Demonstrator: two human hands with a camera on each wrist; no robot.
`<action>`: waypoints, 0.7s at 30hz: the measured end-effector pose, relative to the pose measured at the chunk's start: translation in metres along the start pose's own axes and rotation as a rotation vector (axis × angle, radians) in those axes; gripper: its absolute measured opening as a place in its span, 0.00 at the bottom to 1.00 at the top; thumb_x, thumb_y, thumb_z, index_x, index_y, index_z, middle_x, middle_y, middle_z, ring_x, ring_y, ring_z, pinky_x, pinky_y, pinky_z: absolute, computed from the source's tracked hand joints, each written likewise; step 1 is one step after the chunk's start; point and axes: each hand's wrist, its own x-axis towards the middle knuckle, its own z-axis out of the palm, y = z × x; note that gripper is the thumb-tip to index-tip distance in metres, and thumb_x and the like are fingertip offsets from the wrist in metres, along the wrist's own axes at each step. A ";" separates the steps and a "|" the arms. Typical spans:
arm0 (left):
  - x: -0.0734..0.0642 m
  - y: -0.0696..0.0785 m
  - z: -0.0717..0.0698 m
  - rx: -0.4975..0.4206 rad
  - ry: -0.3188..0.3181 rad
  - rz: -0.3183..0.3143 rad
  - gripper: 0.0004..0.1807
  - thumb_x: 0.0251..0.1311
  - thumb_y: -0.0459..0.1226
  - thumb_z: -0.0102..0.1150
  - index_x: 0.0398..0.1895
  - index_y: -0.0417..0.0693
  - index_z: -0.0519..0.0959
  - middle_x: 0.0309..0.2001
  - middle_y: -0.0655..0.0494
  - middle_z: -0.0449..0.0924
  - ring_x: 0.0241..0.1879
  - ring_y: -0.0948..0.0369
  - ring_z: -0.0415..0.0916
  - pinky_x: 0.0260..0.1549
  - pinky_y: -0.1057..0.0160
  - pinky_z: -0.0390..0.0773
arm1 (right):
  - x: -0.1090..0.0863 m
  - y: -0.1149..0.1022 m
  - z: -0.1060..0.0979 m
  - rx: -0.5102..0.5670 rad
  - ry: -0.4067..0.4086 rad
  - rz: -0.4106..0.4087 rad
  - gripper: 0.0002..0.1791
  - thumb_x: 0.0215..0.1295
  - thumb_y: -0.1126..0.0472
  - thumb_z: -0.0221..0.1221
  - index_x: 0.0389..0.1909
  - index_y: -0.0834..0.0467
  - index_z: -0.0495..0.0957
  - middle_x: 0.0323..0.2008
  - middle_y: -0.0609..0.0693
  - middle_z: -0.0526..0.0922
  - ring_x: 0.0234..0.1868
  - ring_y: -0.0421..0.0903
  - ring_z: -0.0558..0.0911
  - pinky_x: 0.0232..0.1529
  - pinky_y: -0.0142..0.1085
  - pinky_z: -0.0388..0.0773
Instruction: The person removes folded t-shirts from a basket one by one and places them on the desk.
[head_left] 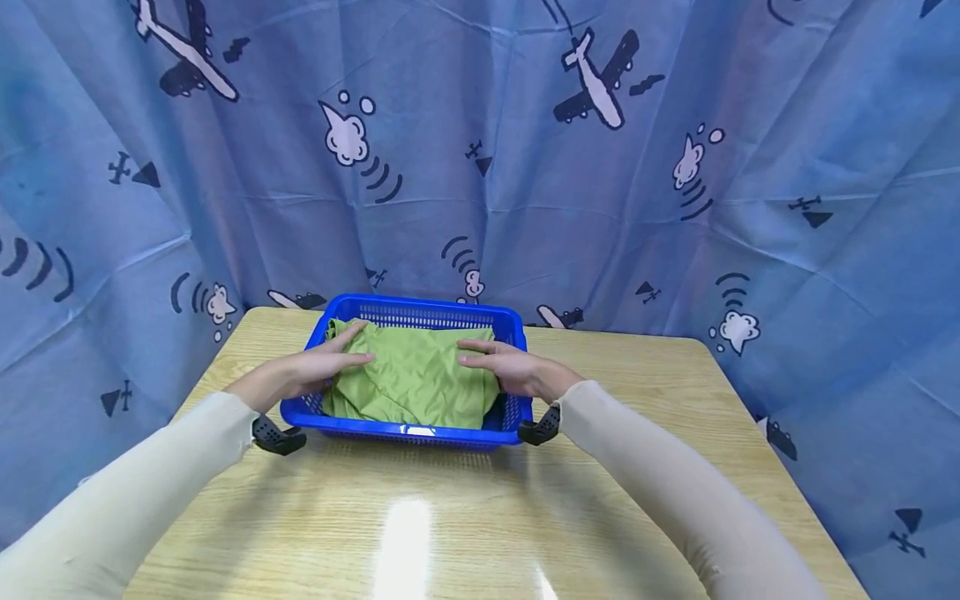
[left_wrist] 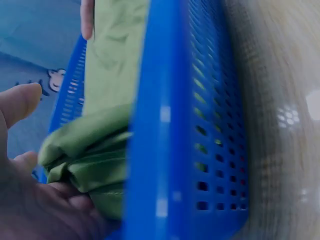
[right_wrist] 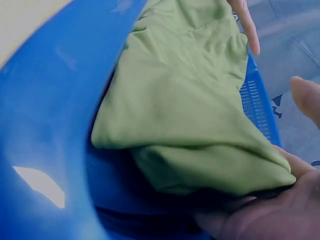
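A folded green cloth [head_left: 420, 375] lies in a blue plastic basket [head_left: 420, 303], filling most of it. My left hand [head_left: 311, 369] is at the cloth's left end, thumb raised and fingers against its folded edge; in the left wrist view some fingertips are hidden beneath the folds. At the opposite end, my right hand [head_left: 516, 369] has its fingers low along the cloth's side, partly tucked under the edge in the right wrist view. Its thumb stands apart from the cloth [right_wrist: 175, 105]. Neither hand curls round the cloth.
The basket stands on a light wooden table [head_left: 622, 400] toward its back edge. Behind and beside the table hangs a blue curtain [head_left: 525, 183] with airplane prints. Each wrist wears a black band [head_left: 276, 435]. Bright glare [head_left: 405, 542] shows on the tabletop in front.
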 end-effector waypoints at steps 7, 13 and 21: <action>-0.004 0.002 -0.002 0.058 -0.076 -0.024 0.44 0.77 0.50 0.46 0.82 0.68 0.28 0.82 0.44 0.19 0.79 0.34 0.25 0.73 0.28 0.39 | 0.003 -0.003 -0.002 0.074 0.010 -0.056 0.34 0.78 0.56 0.51 0.80 0.53 0.52 0.78 0.58 0.59 0.66 0.48 0.76 0.70 0.45 0.71; 0.001 -0.001 0.003 0.228 -0.096 -0.056 0.42 0.76 0.49 0.48 0.83 0.63 0.35 0.82 0.41 0.24 0.80 0.37 0.27 0.74 0.30 0.42 | 0.001 -0.009 -0.004 0.128 0.007 -0.107 0.35 0.79 0.56 0.49 0.81 0.56 0.49 0.77 0.59 0.61 0.58 0.46 0.81 0.63 0.40 0.77; 0.004 -0.007 -0.004 0.113 -0.034 0.035 0.43 0.72 0.34 0.50 0.83 0.58 0.42 0.82 0.41 0.24 0.80 0.37 0.31 0.75 0.31 0.43 | -0.004 -0.016 -0.002 -0.174 0.088 -0.109 0.35 0.76 0.49 0.54 0.79 0.50 0.57 0.82 0.53 0.45 0.83 0.55 0.40 0.81 0.58 0.38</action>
